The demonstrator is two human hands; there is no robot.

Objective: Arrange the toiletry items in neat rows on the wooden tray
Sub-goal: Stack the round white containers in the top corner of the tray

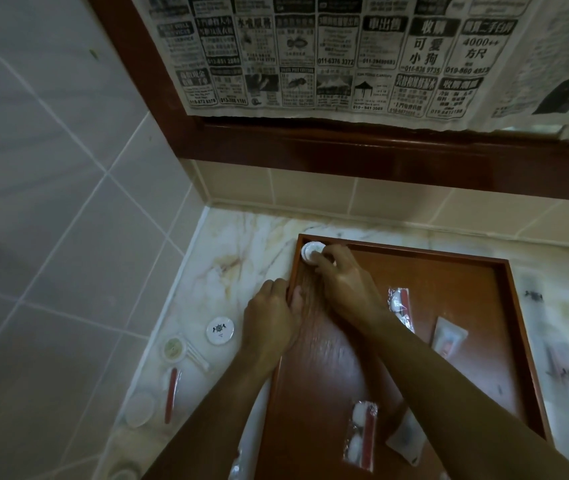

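Gripping the wooden tray (484,306) by its left rim, our left hand (271,320) curls over the edge; farther off, our right hand (342,282) pinches what seems a small white round soap (309,252) in the tray's far left corner.

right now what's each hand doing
Left hand: grips the wooden tray's left rim.
Right hand: pinches the round white soap in the tray's far-left corner.

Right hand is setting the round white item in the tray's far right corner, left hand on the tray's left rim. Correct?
Not quite. The head view shows the right hand placing the round white item in the far left corner of the tray, not the far right. The left hand does grip the tray's left rim.
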